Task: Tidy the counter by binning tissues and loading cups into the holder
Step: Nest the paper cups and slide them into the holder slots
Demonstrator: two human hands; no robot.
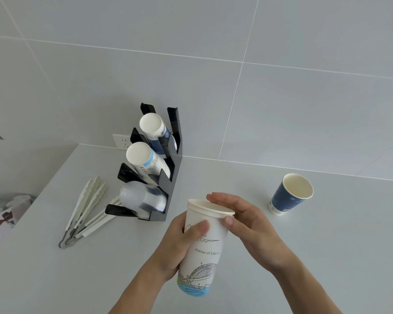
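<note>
A tall white paper cup [204, 250] with line drawings and a blue base is held above the counter, with a second cup nested in its mouth. My left hand [179, 243] grips its side. My right hand [250, 225] covers the rim, fingers over the top. The black tiered cup holder [168, 177] stands behind, to the left; it carries white and blue paper cups in its upper two slots and clear plastic cups [141, 198] in the lowest. A dark blue paper cup [290, 193] stands upright on the counter at the right. No tissues show.
Several white tongs [86, 211] lie left of the holder. A wall socket [121, 141] sits behind the holder on the tiled wall. The counter's left edge [32, 200] drops off, with clutter below it.
</note>
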